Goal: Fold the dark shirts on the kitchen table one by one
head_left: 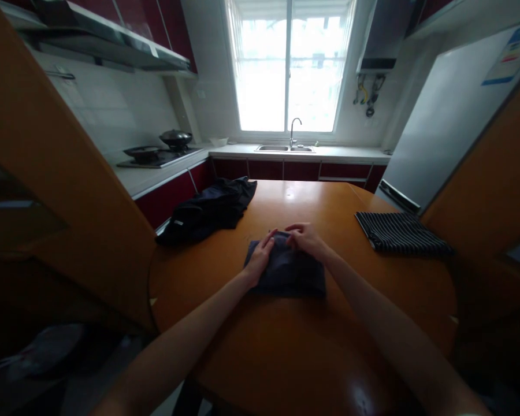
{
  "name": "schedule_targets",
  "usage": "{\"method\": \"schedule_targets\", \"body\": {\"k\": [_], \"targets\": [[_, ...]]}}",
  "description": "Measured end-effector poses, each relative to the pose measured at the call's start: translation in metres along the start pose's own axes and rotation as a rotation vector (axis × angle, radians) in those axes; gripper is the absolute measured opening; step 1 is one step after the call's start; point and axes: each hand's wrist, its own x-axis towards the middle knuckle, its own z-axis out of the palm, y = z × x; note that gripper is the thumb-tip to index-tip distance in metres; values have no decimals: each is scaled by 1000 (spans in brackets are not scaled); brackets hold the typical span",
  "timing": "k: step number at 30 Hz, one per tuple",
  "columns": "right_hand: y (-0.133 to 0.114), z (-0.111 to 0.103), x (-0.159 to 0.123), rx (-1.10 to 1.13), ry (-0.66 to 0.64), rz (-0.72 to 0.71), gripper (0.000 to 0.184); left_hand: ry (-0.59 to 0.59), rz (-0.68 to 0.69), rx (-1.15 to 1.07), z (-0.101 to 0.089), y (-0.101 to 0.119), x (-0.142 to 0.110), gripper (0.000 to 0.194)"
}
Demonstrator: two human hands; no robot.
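Observation:
A dark blue-grey folded garment lies flat on the table in front of me; its exact kind is hidden by the folding. My left hand rests along its left side, open, with the fingers stretched toward the far edge. Over the far right part, my right hand touches the cloth with loosely bent fingers held apart. The fingertips of both hands are close to each other near the far edge of the fold.
A round-ended wooden table carries a crumpled dark garment at the back left and a folded black-and-white striped cloth at right. Beyond are a sink, a stove with pans, and a fridge.

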Motion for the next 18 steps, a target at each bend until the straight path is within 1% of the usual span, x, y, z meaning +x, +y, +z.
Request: {"method": "schedule_targets", "body": {"k": [1, 2, 3, 4, 6, 9, 11, 13, 15, 18], "targets": [[10, -14, 4, -70, 178, -38, 29, -8, 15, 5, 0, 1, 0, 53], [21, -26, 7, -113, 283, -75, 30, -20, 22, 7, 0, 2, 0, 54], [32, -36, 9, -122, 316, -91, 31, -32, 20, 9, 0, 4, 0, 57], [43, -43, 11, -111, 307, -101, 32, -40, 7, 11, 0, 7, -1, 60], [61, -50, 12, -69, 236, -111, 38, -27, -49, -27, 0, 13, -4, 63], [76, -46, 12, -23, 140, -140, 43, -32, -168, -166, -5, 28, -7, 70], [78, -39, 13, -16, 103, -150, 43, -59, -216, -252, -13, 37, -7, 75], [77, -33, 14, -40, 94, -127, 38, -69, -226, -281, -23, 41, -8, 80], [75, -29, 16, -95, 98, -92, 33, -60, -241, -230, -34, 39, -8, 82], [74, -25, 16, -178, 115, -60, 27, -33, -251, -58, -47, 25, -12, 77]]}}
